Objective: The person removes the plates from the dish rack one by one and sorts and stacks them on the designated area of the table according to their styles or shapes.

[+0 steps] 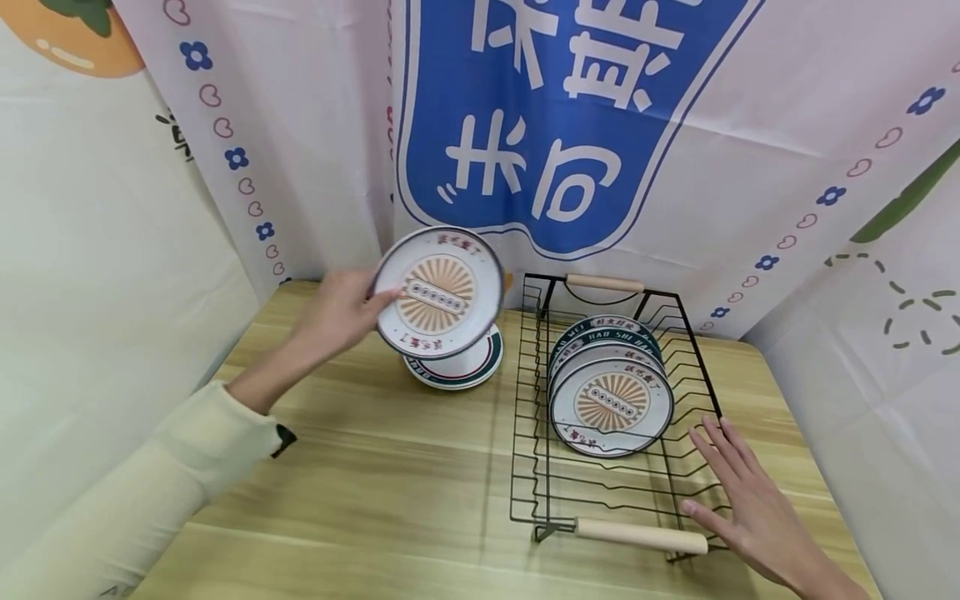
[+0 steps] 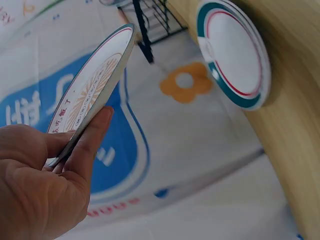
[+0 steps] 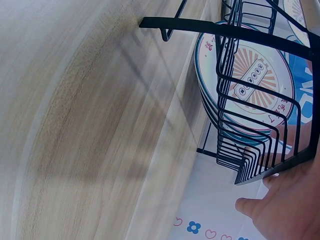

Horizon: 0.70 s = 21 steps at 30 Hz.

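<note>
My left hand (image 1: 341, 312) pinches a round plate (image 1: 438, 292) by its left edge, thumb on the face and fingers behind. The plate has an orange sunburst and red lettering, and it is held tilted above the table. Beneath it sits a small stack of green-rimmed plates (image 2: 235, 55), partly covered by the held plate in the head view. My right hand (image 1: 750, 500) lies with its fingers extended along the right side of a black wire dish rack (image 1: 525, 433). Several plates (image 1: 611, 404) stand upright in that rack, a sunburst one in front.
Wooden handles (image 1: 641, 535) sit at the rack's near and far ends. A printed cloth (image 1: 750, 125) with a blue sign hangs behind the wood-grain table (image 1: 360, 483), and pale cloth covers both sides.
</note>
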Tool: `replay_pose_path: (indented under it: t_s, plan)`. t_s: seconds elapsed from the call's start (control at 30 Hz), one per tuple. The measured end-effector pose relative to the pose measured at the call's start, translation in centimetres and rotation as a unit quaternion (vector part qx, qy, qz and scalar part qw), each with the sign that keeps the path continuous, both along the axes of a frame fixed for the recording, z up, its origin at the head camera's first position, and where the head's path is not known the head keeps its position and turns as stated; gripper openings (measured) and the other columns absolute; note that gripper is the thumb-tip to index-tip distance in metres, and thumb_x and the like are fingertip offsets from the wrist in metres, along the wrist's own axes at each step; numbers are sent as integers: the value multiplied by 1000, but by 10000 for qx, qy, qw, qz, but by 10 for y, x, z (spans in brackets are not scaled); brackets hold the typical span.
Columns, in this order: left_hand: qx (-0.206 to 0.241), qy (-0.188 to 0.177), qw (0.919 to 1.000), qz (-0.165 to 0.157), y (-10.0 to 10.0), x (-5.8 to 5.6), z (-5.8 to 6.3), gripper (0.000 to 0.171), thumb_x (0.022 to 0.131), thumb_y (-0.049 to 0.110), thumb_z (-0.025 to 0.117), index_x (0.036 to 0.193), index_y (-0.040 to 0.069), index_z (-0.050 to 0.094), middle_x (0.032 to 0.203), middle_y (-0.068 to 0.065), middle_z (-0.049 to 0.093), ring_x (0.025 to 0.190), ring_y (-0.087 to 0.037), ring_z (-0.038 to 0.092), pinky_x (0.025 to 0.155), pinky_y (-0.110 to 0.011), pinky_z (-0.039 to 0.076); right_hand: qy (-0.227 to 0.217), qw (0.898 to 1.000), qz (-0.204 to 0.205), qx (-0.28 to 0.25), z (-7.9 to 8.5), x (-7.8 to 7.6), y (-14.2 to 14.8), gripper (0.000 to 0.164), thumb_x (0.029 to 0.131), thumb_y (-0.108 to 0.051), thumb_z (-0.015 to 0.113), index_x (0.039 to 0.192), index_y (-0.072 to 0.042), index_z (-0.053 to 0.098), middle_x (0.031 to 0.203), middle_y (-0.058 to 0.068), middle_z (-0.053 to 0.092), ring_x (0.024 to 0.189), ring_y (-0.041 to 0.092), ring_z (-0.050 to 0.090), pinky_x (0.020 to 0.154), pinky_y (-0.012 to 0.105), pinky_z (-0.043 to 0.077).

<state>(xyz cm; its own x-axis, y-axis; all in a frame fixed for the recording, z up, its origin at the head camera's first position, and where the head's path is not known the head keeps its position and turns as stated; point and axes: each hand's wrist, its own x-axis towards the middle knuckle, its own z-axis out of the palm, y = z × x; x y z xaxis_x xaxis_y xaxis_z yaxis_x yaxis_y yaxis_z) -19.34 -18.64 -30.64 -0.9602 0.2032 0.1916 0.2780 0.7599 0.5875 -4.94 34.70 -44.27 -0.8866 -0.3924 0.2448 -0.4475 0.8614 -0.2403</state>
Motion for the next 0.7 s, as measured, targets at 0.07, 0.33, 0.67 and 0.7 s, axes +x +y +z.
replay_pose_path:
  t_s: [0.07,0.33,0.67,0.7]
  plan:
    - [-13,-107,9996,245,-19,-2,-4,30,99,23,57,111,-4,63,79,-14,67,62,-21,60,53,-32,51,4,10000,21,6,1,-1,0,93,82,-41,73,156,-14,23,163,10,12,151,28,1,115,20,-6]
    - [615,-805,9898,1007,-90,-16,-41,40,101,25,53,120,-10,56,85,-19,68,62,-20,65,50,-29,51,-34,10000,-3,-23,1,2,-2,92,83,-40,73,156,-14,23,163,10,12,151,28,1,115,23,-6]
    - [1449,-2114,9510,1728,-137,-22,-83,44,102,25,49,118,-15,49,73,-4,66,61,-12,65,56,-27,55,-13,10000,8,21,2,0,-1,92,82,-41,73,155,-14,24,161,16,18,151,29,2,114,21,-5]
    - [1594,-2229,9459,1739,-139,-22,-86,44,103,25,48,119,-15,48,73,-2,66,61,-11,65,57,-26,55,-12,10000,5,22,2,0,-1,92,82,-41,73,155,-14,24,161,16,18,151,29,2,115,22,-5]
